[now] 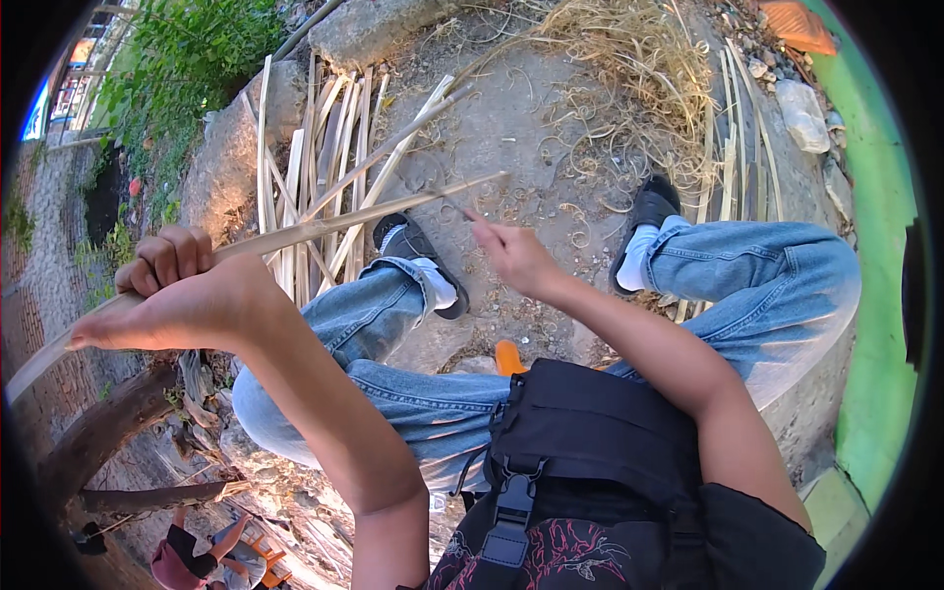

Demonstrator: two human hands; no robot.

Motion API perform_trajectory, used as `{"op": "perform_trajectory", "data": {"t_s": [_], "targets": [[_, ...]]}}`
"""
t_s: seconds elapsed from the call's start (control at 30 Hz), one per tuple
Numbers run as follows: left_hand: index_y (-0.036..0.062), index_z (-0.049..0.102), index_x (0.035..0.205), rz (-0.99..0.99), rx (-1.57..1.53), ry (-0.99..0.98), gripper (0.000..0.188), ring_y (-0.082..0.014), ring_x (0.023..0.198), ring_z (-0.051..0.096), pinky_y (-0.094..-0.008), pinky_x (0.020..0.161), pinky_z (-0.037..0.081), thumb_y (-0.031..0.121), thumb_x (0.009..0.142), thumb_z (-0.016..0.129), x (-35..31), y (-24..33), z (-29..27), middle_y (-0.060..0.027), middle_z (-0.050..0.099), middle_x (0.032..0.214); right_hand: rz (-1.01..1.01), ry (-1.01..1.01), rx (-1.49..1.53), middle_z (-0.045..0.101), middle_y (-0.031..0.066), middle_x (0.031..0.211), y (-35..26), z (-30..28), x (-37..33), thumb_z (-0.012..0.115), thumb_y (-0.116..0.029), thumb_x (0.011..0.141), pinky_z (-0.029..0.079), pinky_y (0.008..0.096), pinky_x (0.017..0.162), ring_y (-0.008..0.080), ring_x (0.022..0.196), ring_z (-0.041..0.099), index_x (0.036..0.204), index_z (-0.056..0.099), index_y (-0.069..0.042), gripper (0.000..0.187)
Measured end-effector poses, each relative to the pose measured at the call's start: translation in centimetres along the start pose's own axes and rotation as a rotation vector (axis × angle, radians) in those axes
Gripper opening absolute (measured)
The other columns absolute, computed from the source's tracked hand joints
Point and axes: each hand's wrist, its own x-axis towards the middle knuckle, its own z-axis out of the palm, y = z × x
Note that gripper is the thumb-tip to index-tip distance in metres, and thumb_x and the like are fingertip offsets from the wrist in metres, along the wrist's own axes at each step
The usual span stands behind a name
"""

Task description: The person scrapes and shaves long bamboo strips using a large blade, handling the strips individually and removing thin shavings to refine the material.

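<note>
My left hand [177, 285] is closed round a long pale bamboo strip [324, 226]. The strip runs from the left edge of the view to a tip above my left shoe. In front of me my right hand [516, 258] is closed on a knife [454, 206] with a thin dark blade. Its handle is hidden in my fingers. The blade reaches toward the strip near its far end; I cannot tell whether they touch.
More bamboo strips [334, 128] lie in a pile at the far left, with others [733, 157] at the right. Curly shavings [639, 59] are heaped at the back. An orange object [508, 357] lies between my legs. A green wall [875, 295] borders the right. Another person [182, 551] is at lower left.
</note>
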Motion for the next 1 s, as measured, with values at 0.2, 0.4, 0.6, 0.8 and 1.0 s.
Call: {"op": "perform_trajectory", "data": {"t_s": [0.2, 0.4, 0.6, 0.8, 1.0], "targets": [[0.0161, 0.019, 0.061, -0.029, -0.104, -0.11, 0.066, -0.009, 0.045, 0.014, -0.0243, 0.044, 0.01, 0.076, 0.086, 0.022, 0.0, -0.4, 0.3, 0.0021, 0.018, 0.051, 0.471, 0.045, -0.121, 0.056, 0.0177, 0.059, 8.1, -3.1, 0.7, 0.038, -0.04, 0.098, 0.044, 0.0387, 0.054, 0.0251, 0.053, 0.058, 0.124, 0.057, -0.005, 0.048], [0.0167, 0.018, 0.061, -0.026, -0.04, -0.071, 0.065, -0.0092, 0.046, 0.013, -0.0243, 0.043, 0.01, 0.076, 0.087, 0.018, 0.6, -1.1, -0.6, 0.0027, 0.017, 0.051, 0.115, 0.053, 0.086, 0.052, 0.0102, 0.059, -1.2, -0.1, 0.2, 0.043, -0.038, 0.098, 0.044, 0.0334, 0.059, 0.0136, 0.056, 0.048, 0.124, 0.056, -0.004, 0.045], [0.0164, 0.015, 0.062, -0.025, 0.074, 0.097, 0.063, -0.011, 0.047, 0.011, -0.0257, 0.044, 0.01, 0.073, 0.088, 0.01, 0.6, -0.6, -0.4, 0.002, 0.015, 0.051, 0.233, 0.026, -0.025, 0.057, 0.0195, 0.062, 4.5, -0.5, -0.1, 0.041, -0.044, 0.097, 0.043, 0.0409, 0.058, 0.0267, 0.056, 0.056, 0.118, 0.061, -0.007, 0.047], [0.0166, 0.014, 0.062, -0.017, 0.039, 0.057, 0.062, -0.0109, 0.047, 0.011, -0.0264, 0.044, 0.009, 0.072, 0.089, 0.012, 0.3, -0.6, 0.7, 0.0022, 0.015, 0.05, 0.354, 0.159, -0.062, 0.055, 0.0158, 0.06, 7.5, -1.8, 0.8, 0.04, -0.043, 0.097, 0.042, 0.0376, 0.057, 0.0244, 0.056, 0.055, 0.115, 0.06, -0.003, 0.048], [0.0153, 0.014, 0.063, -0.049, 0.145, 0.2, 0.066, -0.0126, 0.049, 0.013, -0.0288, 0.047, 0.01, 0.077, 0.086, 0.015, 0.7, -1.0, 0.2, 0.0001, 0.016, 0.052, 0.156, 0.052, 0.1, 0.057, 0.0221, 0.066, 0.6, 0.1, 0.2, 0.042, -0.04, 0.097, 0.044, 0.0408, 0.061, 0.0293, 0.061, 0.059, 0.12, 0.059, -0.005, 0.046]]}}
